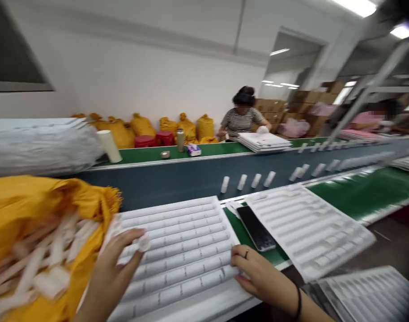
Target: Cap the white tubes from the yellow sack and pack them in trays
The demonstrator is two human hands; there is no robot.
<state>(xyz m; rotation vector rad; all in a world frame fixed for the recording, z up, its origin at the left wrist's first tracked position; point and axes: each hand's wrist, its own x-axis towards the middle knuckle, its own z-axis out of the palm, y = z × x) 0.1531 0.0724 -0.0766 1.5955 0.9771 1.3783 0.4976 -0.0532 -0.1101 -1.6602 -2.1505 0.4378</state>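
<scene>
A white tray [191, 298] in front of me holds several rows of white tubes [191, 259] with small dark marks. Over the tray's left side, my left hand [119, 264] pinches a short white tube [144, 243] between thumb and fingertips, its round end facing me. My right hand [258, 270], with a ring and a dark wristband, is at the tray's right edge. Its thumb and fingers close around the right end of a row, on a white tube [227, 272]. An orange-yellow sack [104, 203] to the left lies open, with loose white tubes [58, 243] inside.
Right of the tray lie a phone [256, 228] and another white tray [305, 223], on a green bench [352, 197]. More trays [375, 295] are stacked lower right. White tubes [256, 180] stand along the dark divider [171, 179]. A co-worker [243, 116] sits across.
</scene>
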